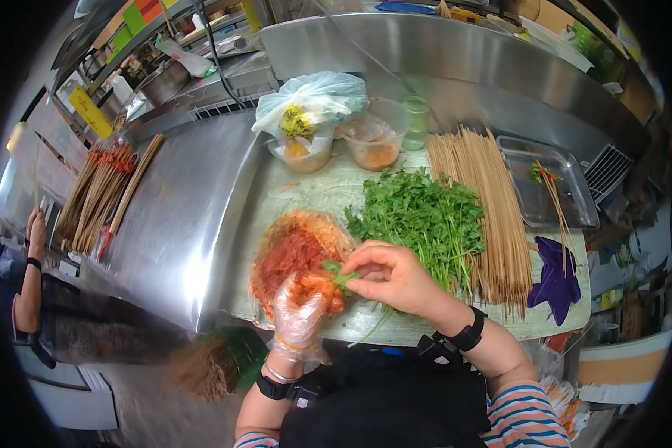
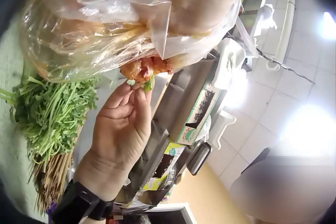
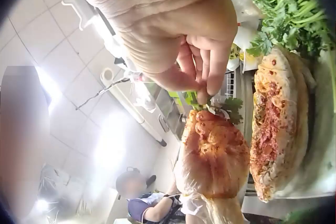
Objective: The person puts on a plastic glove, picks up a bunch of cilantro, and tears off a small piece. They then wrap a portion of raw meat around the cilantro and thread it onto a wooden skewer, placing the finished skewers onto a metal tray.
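My left hand (image 1: 300,310), in a clear plastic glove smeared red, has its fingers curled round a red-coated piece (image 2: 142,69) above the near side of a bowl (image 1: 267,287) of red seasoned meat (image 1: 295,250). My bare right hand (image 1: 397,278) pinches a green herb sprig (image 1: 342,276) between thumb and fingertips, right at the left fingertips. In the right wrist view the sprig's leaves (image 3: 232,109) stick out beside the gloved hand (image 3: 212,155). A heap of leafy herbs (image 1: 418,216) lies on the green board right of the bowl.
Bare skewers (image 1: 485,216) lie right of the herbs, with a purple cloth (image 1: 555,280) and metal tray (image 1: 549,183) beyond. Two tubs (image 1: 306,158) (image 1: 381,138) and a green glass (image 1: 416,119) stand behind. Filled skewers (image 1: 101,187) lie far left, near another person's arm (image 1: 30,291).
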Tool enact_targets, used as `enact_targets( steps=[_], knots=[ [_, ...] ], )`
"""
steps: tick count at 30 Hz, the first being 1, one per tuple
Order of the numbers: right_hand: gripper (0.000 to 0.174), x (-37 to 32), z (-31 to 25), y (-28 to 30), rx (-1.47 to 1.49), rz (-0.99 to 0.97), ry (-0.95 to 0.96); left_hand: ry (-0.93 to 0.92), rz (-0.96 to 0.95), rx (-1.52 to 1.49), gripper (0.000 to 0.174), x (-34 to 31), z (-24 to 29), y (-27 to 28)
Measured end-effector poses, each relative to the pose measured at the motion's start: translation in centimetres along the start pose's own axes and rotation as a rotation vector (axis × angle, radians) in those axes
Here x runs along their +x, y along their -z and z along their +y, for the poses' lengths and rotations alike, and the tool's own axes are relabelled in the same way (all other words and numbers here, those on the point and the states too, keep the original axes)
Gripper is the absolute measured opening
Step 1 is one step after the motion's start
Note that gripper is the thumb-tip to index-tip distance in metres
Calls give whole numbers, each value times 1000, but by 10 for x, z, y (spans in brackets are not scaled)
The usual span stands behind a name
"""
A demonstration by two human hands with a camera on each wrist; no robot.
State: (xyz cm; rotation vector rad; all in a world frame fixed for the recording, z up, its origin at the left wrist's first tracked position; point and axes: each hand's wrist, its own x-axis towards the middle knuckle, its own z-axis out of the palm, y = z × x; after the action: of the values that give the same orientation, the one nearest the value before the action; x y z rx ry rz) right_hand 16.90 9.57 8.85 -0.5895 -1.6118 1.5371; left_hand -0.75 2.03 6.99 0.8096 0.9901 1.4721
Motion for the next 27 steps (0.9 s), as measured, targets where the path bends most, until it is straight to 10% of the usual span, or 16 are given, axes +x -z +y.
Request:
enact_targets(
  steps=[7, 15, 19, 27],
  knots=[
    [10, -24, -13, 9, 24, 79, -109, -102, 48, 69, 29, -11, 5, 40],
    [13, -46, -1, 29, 116, 250, -87, -241, 254, 879, 14, 3, 34, 106],
    [12, -49, 2, 32, 100, 259, -94, -565, 169, 1446, 12, 24, 44, 98],
    [11, -55, 3, 37, 110, 261, -135, -464, 6, 1716, 14, 67, 42, 95]
  ],
)
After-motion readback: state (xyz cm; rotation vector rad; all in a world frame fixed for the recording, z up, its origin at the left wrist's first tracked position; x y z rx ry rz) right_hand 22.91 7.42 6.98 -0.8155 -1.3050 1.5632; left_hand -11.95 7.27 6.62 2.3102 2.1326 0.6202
